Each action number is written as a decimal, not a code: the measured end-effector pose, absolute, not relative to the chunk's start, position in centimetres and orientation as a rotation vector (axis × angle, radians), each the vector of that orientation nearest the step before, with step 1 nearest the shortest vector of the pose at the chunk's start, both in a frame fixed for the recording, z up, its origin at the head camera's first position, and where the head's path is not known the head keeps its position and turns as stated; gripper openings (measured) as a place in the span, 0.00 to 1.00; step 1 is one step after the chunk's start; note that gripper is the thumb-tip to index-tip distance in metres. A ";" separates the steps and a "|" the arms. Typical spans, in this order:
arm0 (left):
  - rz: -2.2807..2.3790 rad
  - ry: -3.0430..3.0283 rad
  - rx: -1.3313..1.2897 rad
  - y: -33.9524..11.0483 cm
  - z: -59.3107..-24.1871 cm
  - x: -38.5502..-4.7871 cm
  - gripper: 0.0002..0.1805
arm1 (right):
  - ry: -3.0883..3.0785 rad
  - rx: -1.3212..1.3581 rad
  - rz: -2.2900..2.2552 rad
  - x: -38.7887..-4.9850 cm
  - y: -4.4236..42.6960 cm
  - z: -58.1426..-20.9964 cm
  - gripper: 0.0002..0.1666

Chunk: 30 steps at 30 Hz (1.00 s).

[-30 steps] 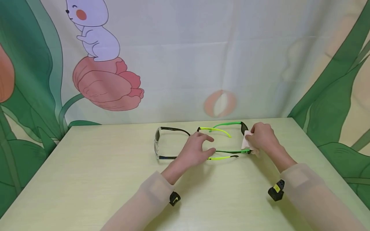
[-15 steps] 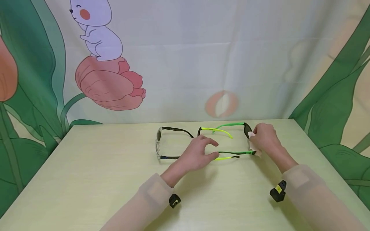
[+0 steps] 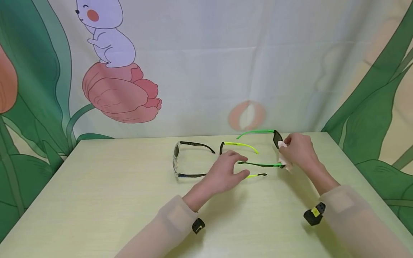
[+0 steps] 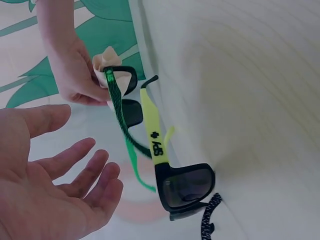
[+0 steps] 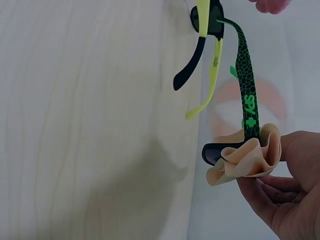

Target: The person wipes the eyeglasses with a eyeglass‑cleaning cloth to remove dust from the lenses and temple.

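Observation:
My right hand (image 3: 300, 150) pinches a crumpled pale pink cloth (image 5: 250, 157) around the front of the green-and-black sunglasses (image 5: 248, 92). Their arms are unfolded and point left, and they appear raised off the table. Part of the dark lenses is hidden by the cloth. My left hand (image 3: 224, 173) hovers with its fingers apart over the yellow-and-black sunglasses (image 4: 187, 187), which stand on the table with their arms unfolded to the right. The head view shows nothing in the left hand, and the left wrist view shows its palm bare.
Sunglasses with a clear frame (image 3: 176, 152) and dark arms stand at the left of the row, partly behind my left forearm. A pale wooden table (image 3: 96, 200) lies underneath. Behind it hangs a printed curtain (image 3: 193, 71).
My right hand has risen with the green-and-black sunglasses and cloth, a little back and to the right. My left hand has shifted slightly right.

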<state>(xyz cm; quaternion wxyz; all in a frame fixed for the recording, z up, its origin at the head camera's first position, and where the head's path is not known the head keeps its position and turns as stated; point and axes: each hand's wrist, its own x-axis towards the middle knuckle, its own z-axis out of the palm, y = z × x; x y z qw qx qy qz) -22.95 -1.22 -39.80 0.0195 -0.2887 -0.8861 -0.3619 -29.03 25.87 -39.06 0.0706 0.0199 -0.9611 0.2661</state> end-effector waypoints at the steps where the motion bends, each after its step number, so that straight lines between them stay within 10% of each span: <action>1: -1.106 -2.740 -0.909 -1.1 -39.7 -22.9 0.20 | -2.882 0.060 0.813 -28.9 25.7 -38.9 0.17; 30: -0.619 -2.683 -0.929 1.1 -39.1 -21.8 0.10 | -2.756 0.220 0.969 -26.0 19.5 -36.8 0.12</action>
